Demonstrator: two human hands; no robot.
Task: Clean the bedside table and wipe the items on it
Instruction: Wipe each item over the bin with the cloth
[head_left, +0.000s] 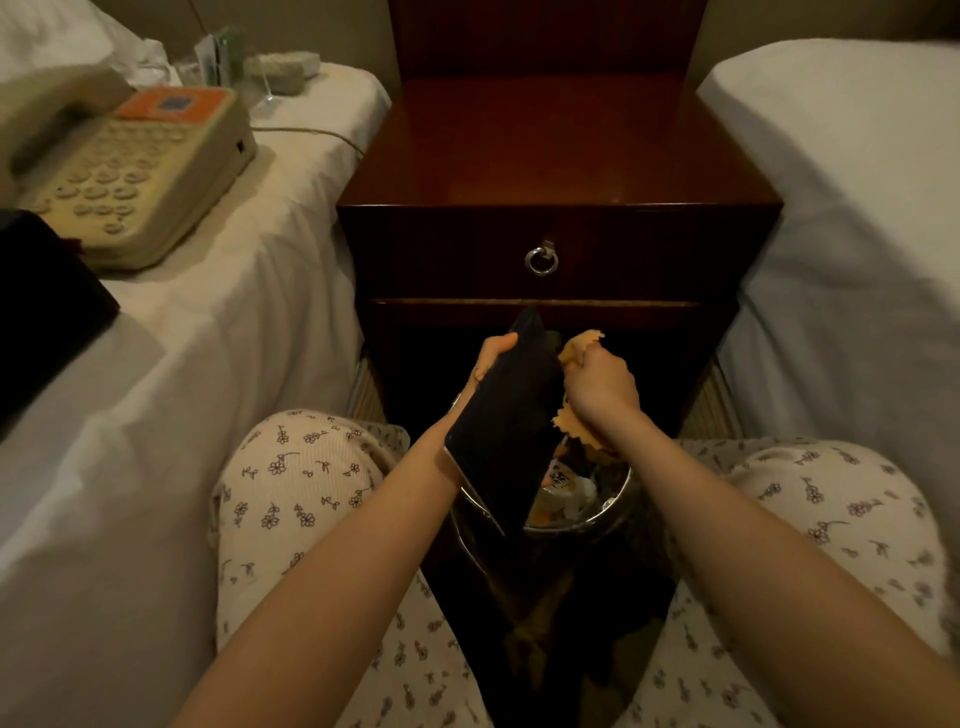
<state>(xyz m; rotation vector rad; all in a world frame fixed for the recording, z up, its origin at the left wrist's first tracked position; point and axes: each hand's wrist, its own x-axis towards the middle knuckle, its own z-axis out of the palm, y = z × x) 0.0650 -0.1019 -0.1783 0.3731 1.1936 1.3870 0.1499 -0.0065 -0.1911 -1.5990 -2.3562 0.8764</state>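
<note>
**Mid-wipe status**

I see left hand (491, 358) clamped on black tray (506, 415), top edge, tilted low in front of bedside table (561, 145), bin (597, 525) there too. Right hand (602, 387) fisted round yellow cloth (582, 441), against tray. Looks stiff, slick: hold by edges.

The room is dim, with warm yellow light. The white left bed (234, 322) and right bed (857, 234) are the brightest parts. The bedside table (561, 156) top has a soft shine, and under it is almost black. The black tray (504, 431) in the left hand (489, 361) nearly melts into that shadow. The glasses (218, 57) far back look blurry. Straight lines bend near the edges.
</note>
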